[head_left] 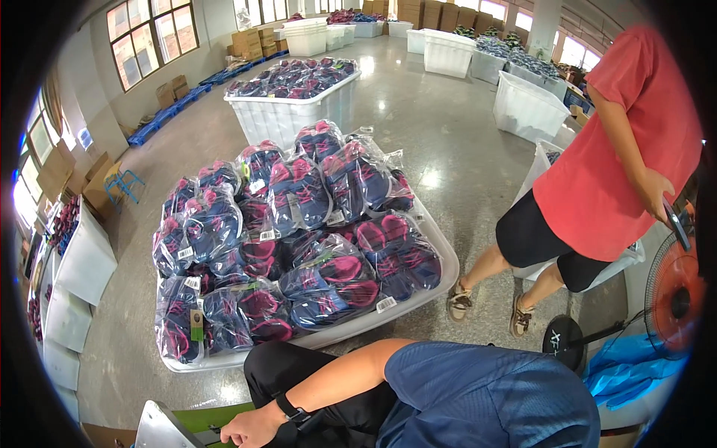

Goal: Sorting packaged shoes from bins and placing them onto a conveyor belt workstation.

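Surveying from the largest item down: a long white tub, heaped above its rim with clear bags of navy-and-pink shoes, lies ahead of the fingers and well apart from them, beyond a bent knee in black trousers. The tub's long axis runs from ahead-left of the fingers to far ahead-right. The nearest bags sit at its near-left corner.

A standing person in a red top is far off to the right of the fingers, past the tub's right end, holding a dark flat object. A floor fan with an orange centre stands further right again.

The left hand shows at the lower edge, on a bare forearm with a black wristband coming out of a blue sleeve. It reads as the wearer's own, though this is not certain. Its fingers are curled inward and partly cut off by the frame. I cannot tell whether they hold anything.

A pale grey panel lies just left of the fingers, and a green surface lies between them. I cannot tell whether the fingers touch either. The right hand is out of view, so the left hand is the only one placed near these items.
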Action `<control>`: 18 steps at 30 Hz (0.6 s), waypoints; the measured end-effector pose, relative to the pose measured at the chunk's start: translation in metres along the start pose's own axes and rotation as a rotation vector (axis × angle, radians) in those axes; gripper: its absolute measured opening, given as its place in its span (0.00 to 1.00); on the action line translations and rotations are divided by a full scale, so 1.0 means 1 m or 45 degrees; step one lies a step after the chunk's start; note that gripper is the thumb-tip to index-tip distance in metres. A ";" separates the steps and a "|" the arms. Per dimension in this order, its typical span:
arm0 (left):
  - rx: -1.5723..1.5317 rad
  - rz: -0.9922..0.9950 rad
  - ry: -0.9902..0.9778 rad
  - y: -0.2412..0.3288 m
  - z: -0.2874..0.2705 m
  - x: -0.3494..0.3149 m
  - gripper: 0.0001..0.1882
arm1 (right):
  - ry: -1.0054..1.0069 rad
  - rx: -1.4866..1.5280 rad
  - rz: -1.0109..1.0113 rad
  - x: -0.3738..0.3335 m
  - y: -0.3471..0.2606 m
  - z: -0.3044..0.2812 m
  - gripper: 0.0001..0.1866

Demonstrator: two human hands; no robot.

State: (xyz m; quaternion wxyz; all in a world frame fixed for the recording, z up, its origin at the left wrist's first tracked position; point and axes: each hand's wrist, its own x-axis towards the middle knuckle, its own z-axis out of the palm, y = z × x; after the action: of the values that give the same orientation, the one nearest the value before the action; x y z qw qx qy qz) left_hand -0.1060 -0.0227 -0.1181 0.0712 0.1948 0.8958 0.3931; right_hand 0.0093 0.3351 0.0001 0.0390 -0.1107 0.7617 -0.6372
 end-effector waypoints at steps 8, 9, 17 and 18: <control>-0.283 0.023 -0.221 0.020 0.030 0.001 0.41 | -0.063 0.530 -0.100 -0.033 -0.054 0.017 0.54; -0.317 0.027 -0.250 0.024 0.034 0.002 0.41 | -0.015 0.484 -0.135 -0.040 -0.058 0.015 0.54; -0.569 0.026 -0.455 0.050 0.053 0.005 0.40 | 0.065 0.923 -0.370 -0.081 -0.073 0.015 0.54; -0.600 0.027 -0.486 0.056 0.057 0.006 0.40 | 0.101 0.961 -0.361 -0.084 -0.071 0.014 0.54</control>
State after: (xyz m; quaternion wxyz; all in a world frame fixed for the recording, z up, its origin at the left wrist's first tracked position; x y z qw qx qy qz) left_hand -0.0791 0.0522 -0.1158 0.2775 0.2525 0.7484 0.5470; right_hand 0.1026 0.3281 0.0606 -0.0408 -0.1678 0.4524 -0.8749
